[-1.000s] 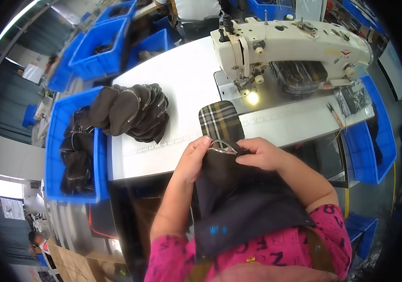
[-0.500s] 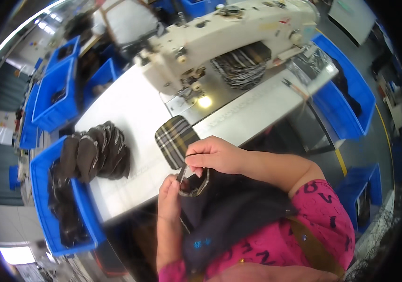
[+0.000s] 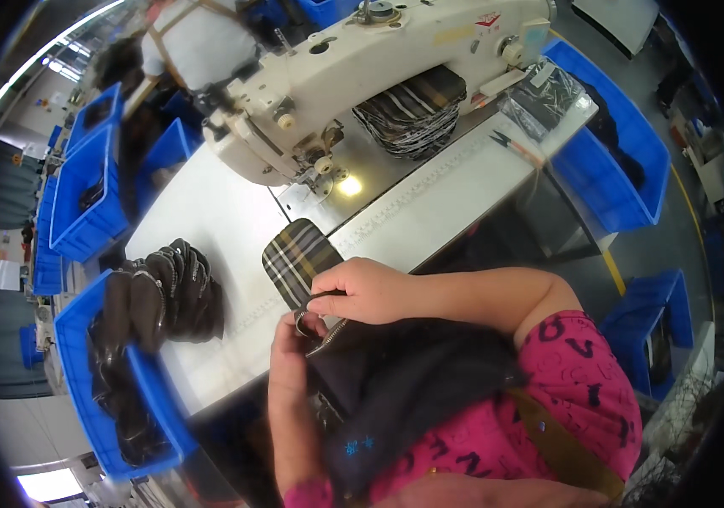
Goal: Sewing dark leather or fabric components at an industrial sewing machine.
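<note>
In front of my chest, both hands work on a dark zipper strip with metal teeth, which curls into a loop. My right hand pinches the strip from above. My left hand is closed on it lower down, its fingertips partly hidden by the loop. A plaid fabric panel with rounded corners lies on the white table just beyond my fingers; my right hand overlaps its near edge. Dark cloth covers my lap below the strip.
A sewing machine with its lamp lit stands on the white table. Plaid pieces are stacked under its arm. Dark zippered pieces stand left, by a blue bin. Snips lie right. Another person sits beyond.
My hands have shifted slightly left and closer together. The strip between them has bent into a small loop. The view has also moved a little.
</note>
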`<state>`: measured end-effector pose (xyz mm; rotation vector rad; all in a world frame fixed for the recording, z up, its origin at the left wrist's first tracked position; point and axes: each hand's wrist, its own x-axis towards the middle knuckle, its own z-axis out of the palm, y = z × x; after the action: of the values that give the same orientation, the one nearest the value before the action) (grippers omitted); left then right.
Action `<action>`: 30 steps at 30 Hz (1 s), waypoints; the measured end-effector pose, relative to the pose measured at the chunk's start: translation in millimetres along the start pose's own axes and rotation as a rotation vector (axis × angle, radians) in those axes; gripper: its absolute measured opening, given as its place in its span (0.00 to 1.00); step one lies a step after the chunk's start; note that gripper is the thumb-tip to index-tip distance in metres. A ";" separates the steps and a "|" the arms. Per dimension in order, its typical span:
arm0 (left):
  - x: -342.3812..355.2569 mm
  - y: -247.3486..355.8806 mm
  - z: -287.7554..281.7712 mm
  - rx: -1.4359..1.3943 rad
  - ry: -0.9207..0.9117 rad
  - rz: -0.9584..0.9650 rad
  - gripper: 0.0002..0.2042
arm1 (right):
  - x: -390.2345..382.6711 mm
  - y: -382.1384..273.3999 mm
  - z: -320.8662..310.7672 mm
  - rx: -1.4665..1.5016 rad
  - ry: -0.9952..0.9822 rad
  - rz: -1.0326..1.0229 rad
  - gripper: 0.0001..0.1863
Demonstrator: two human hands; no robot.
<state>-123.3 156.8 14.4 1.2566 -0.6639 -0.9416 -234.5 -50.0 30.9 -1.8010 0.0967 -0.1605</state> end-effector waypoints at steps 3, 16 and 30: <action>17.1 18.2 21.6 0.346 0.069 0.035 0.16 | 1.8 5.7 5.3 0.057 0.036 -0.050 0.13; 83.9 54.2 -23.1 0.263 -0.040 -0.103 0.14 | 7.1 41.0 -41.8 0.080 -0.252 0.180 0.18; 154.9 67.8 -67.6 0.383 -0.277 -0.332 0.05 | 59.5 67.4 -59.1 -1.051 0.037 -0.792 0.08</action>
<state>23.7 57.1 54.4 1.6241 -0.8999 -1.3219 -184.0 -131.6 -17.7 -2.7962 -0.6280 -0.8235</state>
